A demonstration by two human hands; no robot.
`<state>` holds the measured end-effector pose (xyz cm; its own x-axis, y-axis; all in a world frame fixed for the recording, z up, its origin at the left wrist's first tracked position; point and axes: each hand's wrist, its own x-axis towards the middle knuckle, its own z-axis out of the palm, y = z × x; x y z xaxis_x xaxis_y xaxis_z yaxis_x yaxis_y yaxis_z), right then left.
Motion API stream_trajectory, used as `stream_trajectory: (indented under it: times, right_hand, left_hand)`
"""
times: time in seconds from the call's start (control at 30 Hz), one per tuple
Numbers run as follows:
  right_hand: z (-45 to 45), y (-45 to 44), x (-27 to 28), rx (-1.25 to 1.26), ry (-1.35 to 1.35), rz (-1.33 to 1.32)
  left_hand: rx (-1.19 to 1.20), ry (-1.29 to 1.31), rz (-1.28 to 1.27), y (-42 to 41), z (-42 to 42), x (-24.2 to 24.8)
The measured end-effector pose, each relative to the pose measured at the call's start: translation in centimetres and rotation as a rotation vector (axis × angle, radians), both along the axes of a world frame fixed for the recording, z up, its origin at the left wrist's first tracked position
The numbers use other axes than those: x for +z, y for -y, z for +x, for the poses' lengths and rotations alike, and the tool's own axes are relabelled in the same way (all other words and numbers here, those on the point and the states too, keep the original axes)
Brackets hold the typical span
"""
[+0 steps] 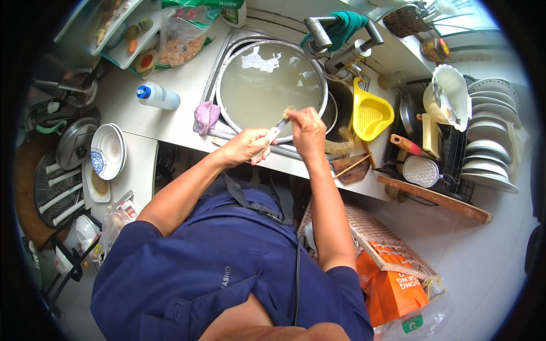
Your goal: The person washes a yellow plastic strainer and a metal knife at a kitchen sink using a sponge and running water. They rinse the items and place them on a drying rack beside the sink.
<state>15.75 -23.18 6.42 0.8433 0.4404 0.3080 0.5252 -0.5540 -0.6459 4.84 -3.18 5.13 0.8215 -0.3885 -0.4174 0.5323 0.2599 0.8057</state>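
Note:
Over the near rim of a large round metal basin (273, 85) of cloudy water, my left hand (251, 147) grips the white handle of a small kitchen tool, perhaps a knife or peeler (271, 135). My right hand (308, 128) pinches a tan fibrous scrubber (288, 111) at the tool's metal end; my fingers partly hide both. The basin sits in the sink (213, 81). A purple cloth (207, 117) lies at the sink's left corner. Another length of tan scrubbing fibre (341, 143) is right of my right hand. A yellow strainer (372, 113) stands beside the sink.
A water bottle (158, 96) lies left of the sink, with stacked bowls (108, 151) nearer. The faucet (318, 36), draped with a green cloth (341, 30), rises behind. A dish rack (458, 166) with plates stands right. A wicker basket (384, 243) is below the counter.

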Motion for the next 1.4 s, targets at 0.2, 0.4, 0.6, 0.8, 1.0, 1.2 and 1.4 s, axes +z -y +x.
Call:
stream_trajectory:
  times: [0.2,0.4,0.6,0.8,1.0,1.2,1.4]
  right_hand:
    - [1.0,0.9,-0.1,-0.149,0.010,0.106]
    - [-2.1,-0.6,0.3,0.041,0.023,0.043]
    - [-0.4,-0.2,0.8,0.093,0.108,-0.020]
    - [-0.4,-0.2,1.2,0.089,0.113,-0.041]
    - [-1.6,-0.7,0.7,0.106,0.023,0.049]
    - [-2.4,-1.3,1.4,0.068,0.029,0.044]
    - [-2.7,-1.9,2.0,0.125,0.074,0.039]
  left_hand:
    - [0.079,-0.067,-0.099,0.0,-0.1,-0.5]
    - [0.081,-0.068,-0.066,0.0,0.3,-0.6]
    - [0.111,-0.046,-0.079,0.5,0.7,-0.6]
    - [0.076,-0.033,-0.009,0.3,1.0,-0.3]
    - [0.079,-0.047,0.021,0.1,1.5,-0.2]
    - [0.148,-0.057,0.000,0.7,1.7,0.3]
    - [0.124,0.052,0.028,0.7,2.1,0.3]
